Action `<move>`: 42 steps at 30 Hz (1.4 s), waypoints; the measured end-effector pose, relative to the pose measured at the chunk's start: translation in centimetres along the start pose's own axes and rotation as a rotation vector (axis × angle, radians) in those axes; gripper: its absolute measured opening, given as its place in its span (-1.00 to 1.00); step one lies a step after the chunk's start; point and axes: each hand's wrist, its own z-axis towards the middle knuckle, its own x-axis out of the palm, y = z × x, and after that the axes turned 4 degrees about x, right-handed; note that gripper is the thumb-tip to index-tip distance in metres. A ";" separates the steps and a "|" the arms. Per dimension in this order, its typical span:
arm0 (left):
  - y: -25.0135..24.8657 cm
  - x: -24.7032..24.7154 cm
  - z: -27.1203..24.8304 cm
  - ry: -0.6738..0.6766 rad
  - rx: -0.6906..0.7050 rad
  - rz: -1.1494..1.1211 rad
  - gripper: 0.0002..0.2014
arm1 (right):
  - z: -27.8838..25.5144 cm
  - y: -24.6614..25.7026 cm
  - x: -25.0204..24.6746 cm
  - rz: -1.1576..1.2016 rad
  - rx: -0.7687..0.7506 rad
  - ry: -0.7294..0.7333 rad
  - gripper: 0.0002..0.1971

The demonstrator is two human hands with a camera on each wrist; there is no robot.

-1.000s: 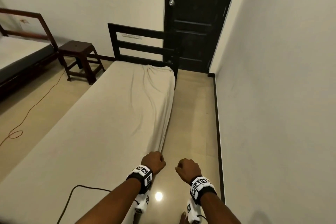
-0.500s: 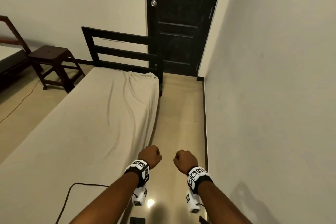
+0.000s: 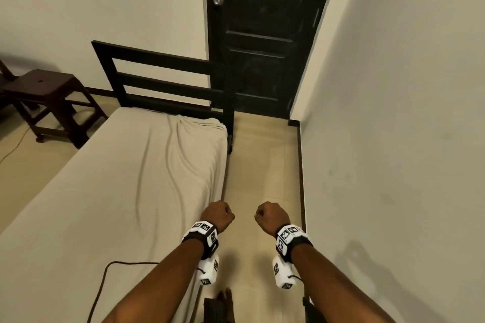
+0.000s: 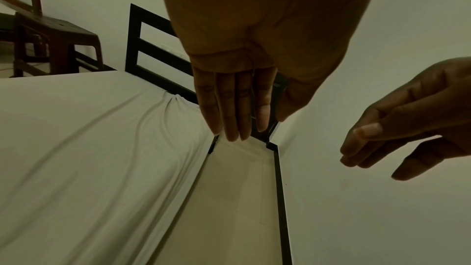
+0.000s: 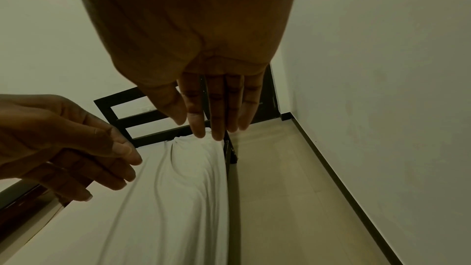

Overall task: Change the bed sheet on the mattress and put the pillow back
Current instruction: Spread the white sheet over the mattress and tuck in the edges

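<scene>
A beige bed sheet (image 3: 131, 178) covers the mattress, smooth on the left and wrinkled along the right side. It is bunched at the far right corner (image 3: 194, 123) by the dark headboard (image 3: 162, 84). My left hand (image 3: 217, 215) hangs just off the bed's right edge and touches nothing. In the left wrist view its fingers (image 4: 237, 108) point down, straight and together, above the sheet (image 4: 89, 138). My right hand (image 3: 271, 216) hangs over the floor aisle; its fingers (image 5: 219, 108) are straight and empty. No pillow is in view.
A narrow tiled aisle (image 3: 262, 178) runs between the bed and the right wall (image 3: 393, 139) to a dark door (image 3: 262, 34). A brown stool (image 3: 49, 99) stands left of the headboard. A dark cable (image 3: 105, 283) lies on the near part of the sheet.
My view has moved forward along the aisle toward the headboard. The left hand was at the sheet's right edge one second ago and now hangs free of it. The right hand stayed alongside.
</scene>
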 end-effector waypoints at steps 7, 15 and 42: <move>-0.1 -6.7 11.7 -0.042 -0.060 -0.070 -0.92 | 12.6 4.0 -4.2 0.051 0.024 0.024 -0.83; 1.5 -10.4 25.1 -0.046 -0.159 -0.095 -0.95 | 27.8 7.0 -5.7 0.046 -0.029 0.103 -0.79; 13.7 -13.5 63.8 0.076 -0.495 -0.223 -0.79 | 72.8 13.2 -3.8 -0.109 -0.004 0.307 -0.80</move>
